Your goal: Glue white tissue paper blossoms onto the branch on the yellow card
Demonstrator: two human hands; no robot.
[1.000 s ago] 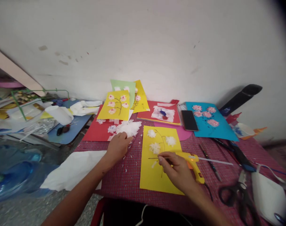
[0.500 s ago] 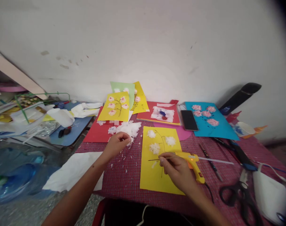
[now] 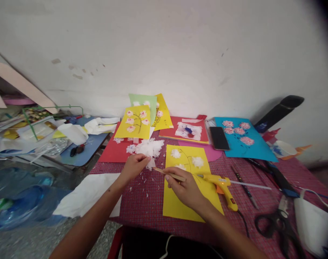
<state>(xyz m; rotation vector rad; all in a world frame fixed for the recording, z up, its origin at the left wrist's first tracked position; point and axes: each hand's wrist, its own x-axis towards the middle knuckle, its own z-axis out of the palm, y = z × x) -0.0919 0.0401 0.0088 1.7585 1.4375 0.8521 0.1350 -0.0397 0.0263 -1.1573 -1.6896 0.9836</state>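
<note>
My left hand (image 3: 135,166) is closed in a pinch at the lower edge of a pile of white paper pieces (image 3: 150,146), with a small white paper piece (image 3: 151,164) at its fingertips. My right hand (image 3: 185,187) grips a thin wooden stick (image 3: 177,176), whose tip points left and nearly reaches that piece. Beneath the right hand lies a yellow sheet (image 3: 177,205) with a drawn stem and white paper flowers (image 3: 198,162); the hand hides part of it. A yellow glue gun (image 3: 220,181) rests on the sheet's right edge, a glue stick jutting from its back.
Finished flower cards (image 3: 134,122) lean at the back left, and a blue card (image 3: 245,140) lies back right beside a phone (image 3: 219,138). Scissors (image 3: 282,223) and a white box (image 3: 312,223) are at the right. White paper (image 3: 85,196) hangs over the table's left edge.
My right hand has moved left with the stick, from over the yellow sheet to beside my left hand. The left hand stays pinched near the paper pile.
</note>
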